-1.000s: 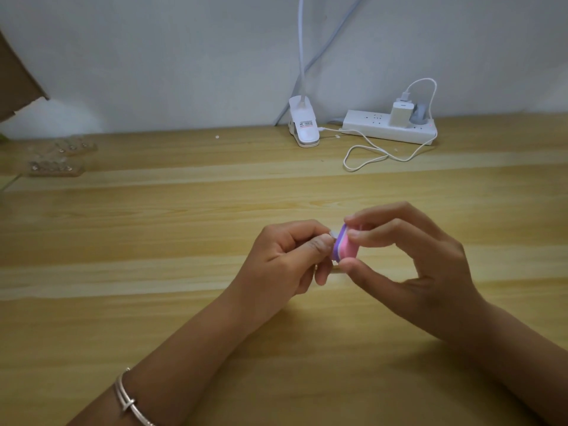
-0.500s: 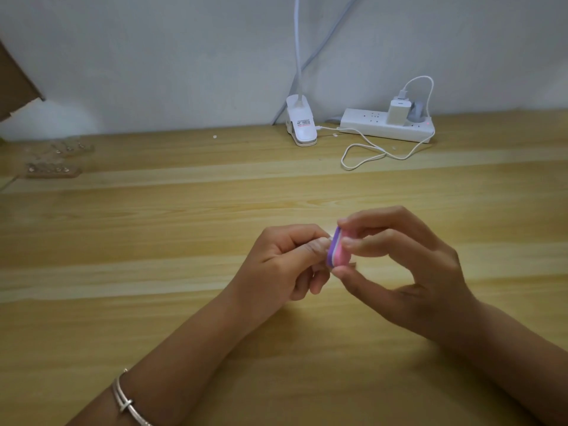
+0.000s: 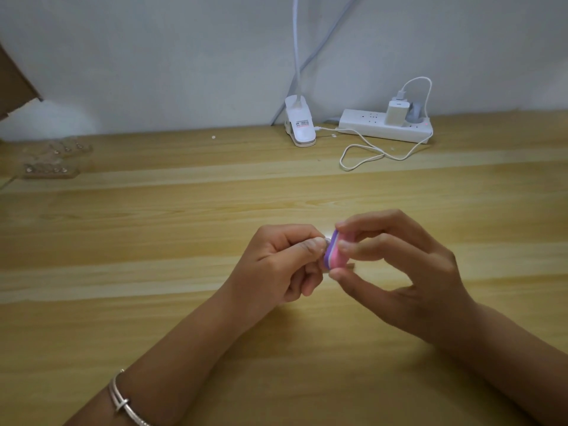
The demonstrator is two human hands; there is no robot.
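The right hand (image 3: 408,272) pinches a pink-and-purple block (image 3: 333,252) between thumb and two fingertips, just above the middle of the desk (image 3: 153,241). The left hand (image 3: 276,265), fingers curled, pinches a small pale piece (image 3: 326,240) against the block's purple face; what it is I cannot tell. This looks like buffing. The next move calls for short strokes under steady pressure, with both pinches firm.

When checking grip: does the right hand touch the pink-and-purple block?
Touching. The head view shows the right hand pinching the pink-and-purple block between fingertips and thumb.
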